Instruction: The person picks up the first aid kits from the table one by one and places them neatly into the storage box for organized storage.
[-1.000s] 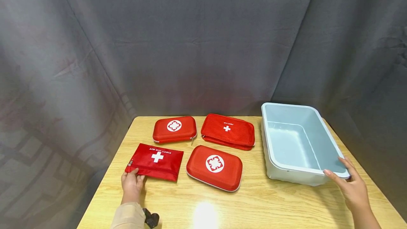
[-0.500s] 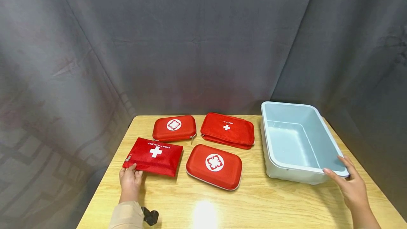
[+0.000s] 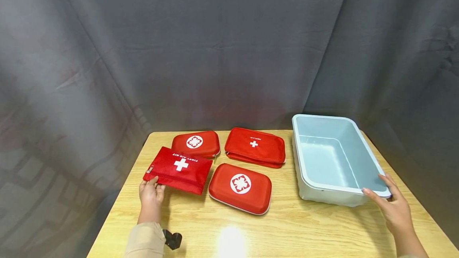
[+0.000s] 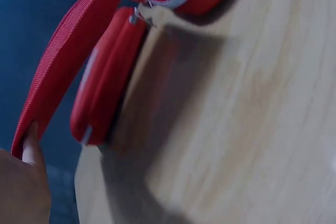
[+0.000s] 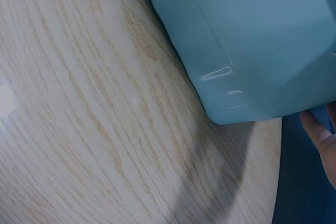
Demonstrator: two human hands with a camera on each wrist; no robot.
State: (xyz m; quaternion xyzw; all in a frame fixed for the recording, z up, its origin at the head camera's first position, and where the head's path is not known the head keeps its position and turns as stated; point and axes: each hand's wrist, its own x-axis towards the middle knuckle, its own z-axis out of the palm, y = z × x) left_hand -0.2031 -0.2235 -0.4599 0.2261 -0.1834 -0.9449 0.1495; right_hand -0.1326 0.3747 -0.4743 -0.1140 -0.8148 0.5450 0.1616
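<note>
My left hand (image 3: 150,196) pinches the near left corner of a red first aid pouch (image 3: 166,168) with a white cross. The left wrist view shows this pouch (image 4: 63,61) tilted and raised off the table, with its shadow below. Behind it, partly covered, lies a red hard first aid case (image 3: 208,142). A second hard case (image 3: 256,190) lies to its right, nearer me. My right hand (image 3: 396,210) grips the near right corner of a pale blue plastic bin (image 3: 330,197), thumb and fingers at the rim. No items show inside the bin.
Between the far hard case and the bin lies a red soft first aid bag (image 3: 272,148). A wooden table (image 3: 287,234) carries everything. Grey curtains (image 3: 229,51) hang at the back and sides. A small black object (image 3: 173,240) shows beside the left sleeve.
My left hand has raised the pouch and moved it away from me and slightly right, so it now overlaps the far hard case in view. The right hand keeps its hold on the bin.
</note>
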